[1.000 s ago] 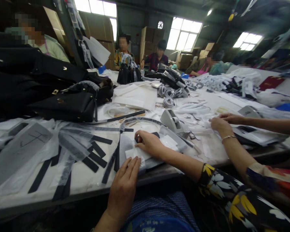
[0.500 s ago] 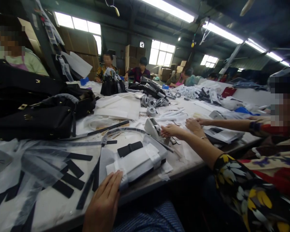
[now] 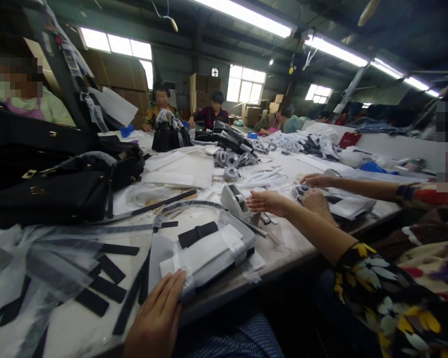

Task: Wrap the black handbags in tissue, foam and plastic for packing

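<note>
1. Left hand (image 3: 156, 318): fingers flat and together, pressing the near left end of the wrapped white bundle (image 3: 209, 253) at the table's (image 3: 70, 328) near edge.
2. Right hand (image 3: 267, 202): fingers extended, loosely spread, holding nothing, just beside the tape dispenser (image 3: 237, 200), right of and beyond the bundle.
3. Black strap pieces (image 3: 104, 278): scattered left of the bundle.
4. Black handbags (image 3: 52, 184): far left.

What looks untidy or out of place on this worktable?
The white wrapped bundle under the left hand juts past the table edge. Loose black strips lie scattered at all angles beside it.
</note>
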The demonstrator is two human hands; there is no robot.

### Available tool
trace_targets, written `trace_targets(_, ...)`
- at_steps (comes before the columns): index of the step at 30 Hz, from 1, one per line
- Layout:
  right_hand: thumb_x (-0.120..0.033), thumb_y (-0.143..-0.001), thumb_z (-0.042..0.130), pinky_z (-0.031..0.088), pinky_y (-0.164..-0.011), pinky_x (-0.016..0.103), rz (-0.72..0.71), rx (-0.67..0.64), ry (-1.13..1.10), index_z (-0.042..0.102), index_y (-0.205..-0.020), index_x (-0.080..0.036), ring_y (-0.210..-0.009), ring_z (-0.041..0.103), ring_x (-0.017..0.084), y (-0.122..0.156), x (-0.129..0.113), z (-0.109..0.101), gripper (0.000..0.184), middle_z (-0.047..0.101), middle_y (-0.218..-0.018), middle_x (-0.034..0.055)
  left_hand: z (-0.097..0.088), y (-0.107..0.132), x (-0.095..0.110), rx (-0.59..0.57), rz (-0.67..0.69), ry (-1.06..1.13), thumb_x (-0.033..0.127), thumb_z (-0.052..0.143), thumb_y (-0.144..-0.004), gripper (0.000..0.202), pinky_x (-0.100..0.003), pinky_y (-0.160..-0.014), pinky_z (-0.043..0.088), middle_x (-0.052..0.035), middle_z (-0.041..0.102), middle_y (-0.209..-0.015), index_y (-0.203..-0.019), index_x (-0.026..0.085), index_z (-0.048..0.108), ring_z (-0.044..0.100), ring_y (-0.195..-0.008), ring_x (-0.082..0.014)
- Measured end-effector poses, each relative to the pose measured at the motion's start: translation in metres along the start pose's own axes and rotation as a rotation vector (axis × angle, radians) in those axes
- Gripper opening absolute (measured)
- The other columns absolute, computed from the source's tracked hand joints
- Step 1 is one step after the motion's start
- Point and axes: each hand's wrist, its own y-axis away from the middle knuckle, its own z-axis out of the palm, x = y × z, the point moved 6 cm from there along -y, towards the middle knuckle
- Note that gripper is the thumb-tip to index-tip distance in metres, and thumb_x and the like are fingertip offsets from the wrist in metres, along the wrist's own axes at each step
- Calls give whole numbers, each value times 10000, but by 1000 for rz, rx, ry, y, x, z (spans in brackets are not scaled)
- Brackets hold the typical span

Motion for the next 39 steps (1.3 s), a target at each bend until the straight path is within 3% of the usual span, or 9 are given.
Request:
trace_targets(4, -303, -938, 647, 623, -716, 217, 6, 64, -93, 723, -917, -98, -837, 729, 169, 39, 4, -6, 220, 743, -1024, 152, -1, 0, 0, 2, 25, 8, 138, 427, -966, 409, -286, -1140, 315, -41, 652, -1304, -1353, 102, 553, 580, -1192, -196)
trace_targets(8, -314, -869, 726, 621, -713, 228, 86, 50, -124, 746, -917, -101, -831, 724, 180, 68, 24, -9, 220, 745, -992, 141, -2, 0, -1, 8, 29, 33, 140, 450, -962, 394, -283, -1174, 270, -57, 649, -1304, -1332, 82, 569, 580, -1191, -196)
trace_targets(15, -473, -726, 829, 566, -652, 195, 158, 120, -7, 733, -879, -131, -774, 688, 133, 69, 67, -19, 387, 734, -997, 113, -3, 1, -1, 8, 25, 67, 119, 468, -946, 460, -287, -1186, 261, -53, 639, -1325, -1403, 97, 510, 580, -1201, -194)
trace_targets(20, -570, -695, 787, 470, -538, 189, 0, 181, 254, 707, -777, -130, -614, 624, 110, 52, 71, -20, 454, 717, -779, 74, -1, 1, -3, 2, 22, 76, 133, 470, -950, 473, -293, -1186, 260, -54, 626, -1344, -1421, 95, 490, 568, -1215, -199)
trace_targets(24, -474, -723, 769, 441, -542, 214, -127, 249, 368, 726, -749, -146, -598, 604, 127, 56, 62, -27, 332, 700, -706, 43, -1, 3, -3, 4, 18, 76, 123, 471, -948, 442, -292, -1180, 267, -52, 631, -1336, -1386, 95, 529, 569, -1213, -198)
trace_targets(27, -400, -807, 706, 474, -624, 243, -335, 266, 553, 755, -820, -178, -624, 624, 140, 75, 37, -27, 228, 722, -753, 30, -1, 5, -3, 5, 2, 77, 137, 450, -960, 424, -292, -1178, 264, -55, 627, -1341, -1372, 92, 540, 569, -1217, -197)
trace_targets(31, -319, -891, 653, 485, -678, 244, -657, 29, 820, 757, -903, -197, -685, 657, 150, 105, -3, 17, 160, 741, -798, 28, -4, 2, -2, -5, -46, 77, 141, 425, -973, 408, -296, -1148, 308, -42, 630, -1338, -1359, 116, 555, 576, -1213, -198)
trace_targets(35, -305, -943, 613, 469, -701, 218, -797, -376, 879, 738, -937, -186, -723, 653, 130, 113, -31, 98, 172, 735, -843, 36, -8, -4, 2, -24, -112, 72, 105, 414, -978, 392, -309, -1071, 399, -21, 649, -1313, -1332, 142, 577, 584, -1205, -198)
trace_targets(39, -335, -928, 635, 437, -654, 209, -864, -708, 925, 735, -907, -176, -685, 634, 123, 95, -41, 180, 189, 716, -792, 26, -8, -5, 3, -38, -178, 87, 113, 444, -983, 373, -323, -1027, 464, -5, 653, -1310, -1320, 175, 591, 584, -1212, -200)
